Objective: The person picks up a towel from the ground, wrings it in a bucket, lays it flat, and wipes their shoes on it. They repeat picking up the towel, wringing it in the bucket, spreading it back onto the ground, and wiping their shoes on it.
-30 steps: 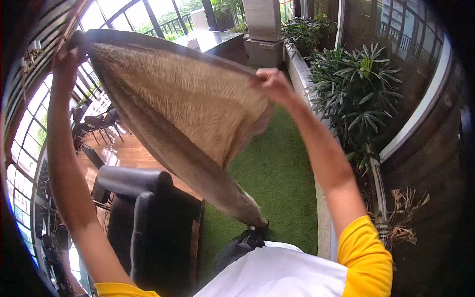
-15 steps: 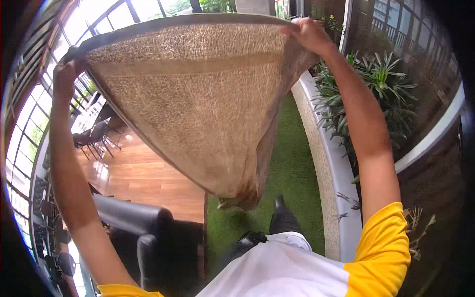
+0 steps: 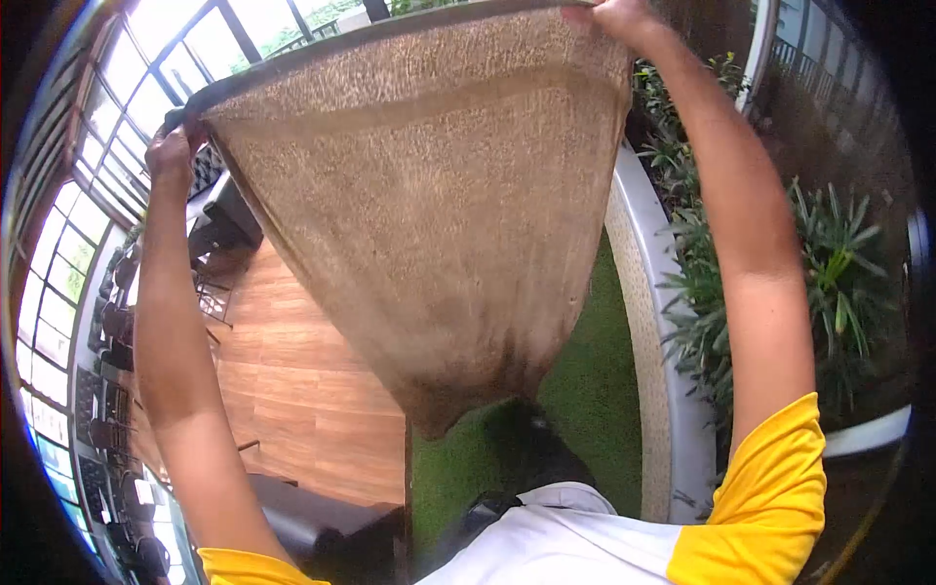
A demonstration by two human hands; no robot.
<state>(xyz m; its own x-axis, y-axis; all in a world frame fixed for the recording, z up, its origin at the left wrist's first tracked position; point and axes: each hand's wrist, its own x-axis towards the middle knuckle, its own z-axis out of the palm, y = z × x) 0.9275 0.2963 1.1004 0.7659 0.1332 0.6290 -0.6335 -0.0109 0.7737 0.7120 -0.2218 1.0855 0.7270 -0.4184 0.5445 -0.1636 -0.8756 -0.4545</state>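
I hold the brown cloth (image 3: 419, 195) up in front of me by its top edge, and it hangs over the green turf (image 3: 604, 390), spreading past both sides of the strip as I see it. My left hand (image 3: 175, 151) is closed on the upper left corner, fingers bunched around the dark border, on the wooden floor's side of the turf. My right hand (image 3: 622, 21) pinches the other end of that edge, on the planter's side of the turf; the top of this hand is cut off from my view. The cloth narrows downward to a gathered, darker end above the turf. To the left of the turf lies the wooden floor (image 3: 302, 390), with a black sofa (image 3: 317, 522) low beside it. Along the turf's right runs the pale planter ledge (image 3: 682, 390), and leafy plants (image 3: 838, 263) grow beyond.
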